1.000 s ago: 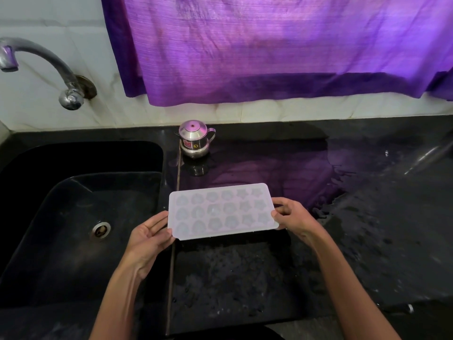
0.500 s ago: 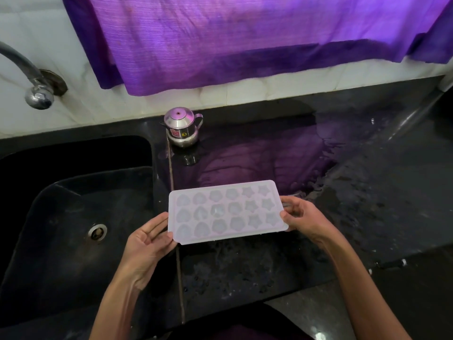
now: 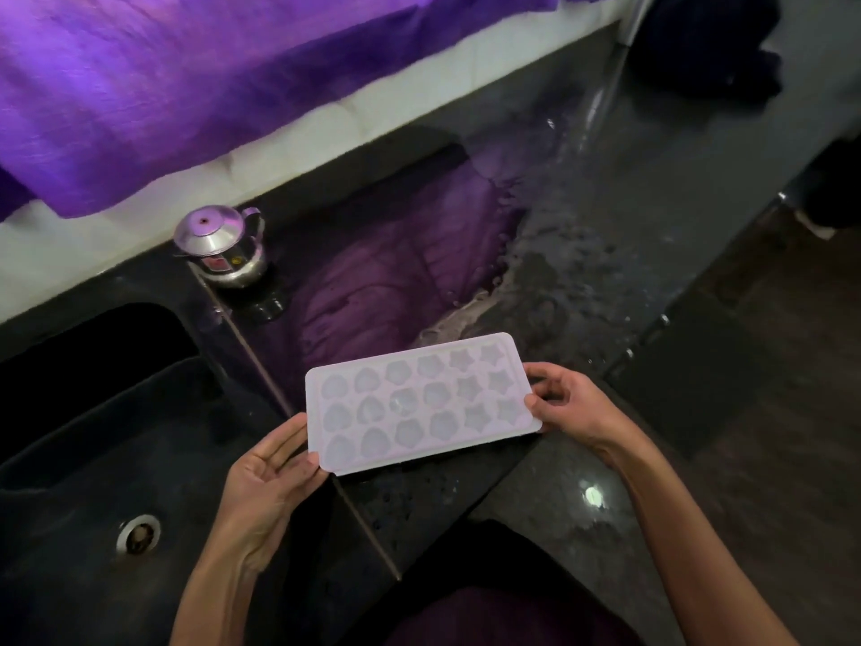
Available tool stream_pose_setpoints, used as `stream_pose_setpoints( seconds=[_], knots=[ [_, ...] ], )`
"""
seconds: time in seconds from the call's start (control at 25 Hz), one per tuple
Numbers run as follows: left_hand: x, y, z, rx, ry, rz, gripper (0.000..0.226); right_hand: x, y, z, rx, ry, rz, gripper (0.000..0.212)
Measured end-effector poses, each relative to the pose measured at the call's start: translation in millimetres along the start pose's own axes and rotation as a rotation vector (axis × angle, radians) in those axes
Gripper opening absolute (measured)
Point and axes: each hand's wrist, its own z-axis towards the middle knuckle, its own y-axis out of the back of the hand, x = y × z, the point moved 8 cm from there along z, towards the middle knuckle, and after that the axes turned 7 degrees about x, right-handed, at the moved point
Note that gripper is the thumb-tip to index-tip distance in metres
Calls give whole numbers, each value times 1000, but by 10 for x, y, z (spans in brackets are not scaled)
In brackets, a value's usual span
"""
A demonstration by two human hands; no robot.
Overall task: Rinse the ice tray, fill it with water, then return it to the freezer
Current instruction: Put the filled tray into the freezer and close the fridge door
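A pale lilac ice tray (image 3: 419, 403) with heart, round and star shaped cells is held level above the black counter's front edge, to the right of the sink. My left hand (image 3: 272, 477) grips its near left end from below, palm up. My right hand (image 3: 570, 403) pinches its right end between thumb and fingers. Whether the cells hold water cannot be told.
A black sink (image 3: 93, 459) with a metal drain (image 3: 138, 533) lies at the left. A small steel pot (image 3: 221, 247) stands at the back of the wet black counter (image 3: 582, 254). A purple curtain (image 3: 209, 86) hangs above. Dark floor shows at the right.
The view has swung right and tilted; the tap has left the frame. The tray and both hands have shifted right, away from the sink, with the same hold.
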Motion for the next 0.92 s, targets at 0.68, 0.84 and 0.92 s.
stream_pose_setpoints(
  seconds=[0.68,0.84,0.92],
  knots=[
    [398,-1584,197,657,166,422,44,-1474,392,-2060,-595,-157,352,35],
    [609,-2169,155,789,200,531,45,-1737,431,-2539,-738,-156,530,32],
    [737,-2537,72,875,214,595,47,-1886,461,-2811,-826,-159,603,33]
  ],
)
